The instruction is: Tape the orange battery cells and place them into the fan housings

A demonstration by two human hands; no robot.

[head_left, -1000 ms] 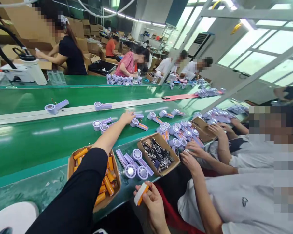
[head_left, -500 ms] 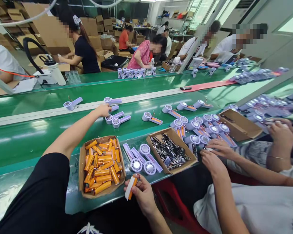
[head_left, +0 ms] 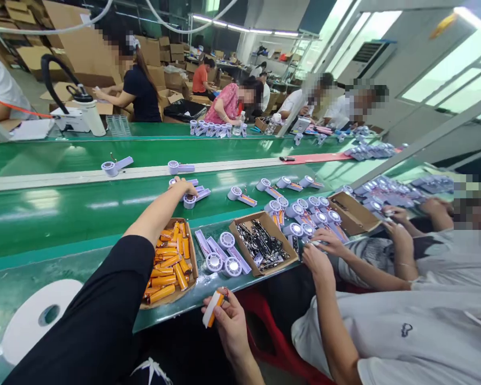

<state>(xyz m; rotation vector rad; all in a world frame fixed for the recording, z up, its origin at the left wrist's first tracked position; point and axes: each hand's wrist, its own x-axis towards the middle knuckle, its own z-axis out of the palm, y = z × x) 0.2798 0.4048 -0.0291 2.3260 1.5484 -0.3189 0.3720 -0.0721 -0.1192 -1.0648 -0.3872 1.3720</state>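
In my right hand (head_left: 233, 321) is an orange battery (head_left: 213, 310) with a white strip along one side, held between thumb and fingers above my lap. My left hand (head_left: 181, 185) reaches over the green belt, fingers apart on a group of lilac handheld fan housings (head_left: 200, 192); its fingertips are partly hidden. Under my left forearm, a cardboard box (head_left: 194, 262) of orange batteries (head_left: 169, 277) is partly covered by my sleeve. Several lilac fan housings (head_left: 226, 240) lie on the bench to the right of this box.
A cardboard box (head_left: 291, 258) of small circuit boards stands farther right, near a co-worker's hands (head_left: 318, 248). More fans with batteries (head_left: 304, 211) crowd behind it. A white roll (head_left: 20, 326) lies at lower left. A red stool (head_left: 264, 326) is below the bench.
My left hand has shifted slightly over the fan housings, and its forearm now covers part of the battery box. The view has turned right. My right hand still holds the battery.
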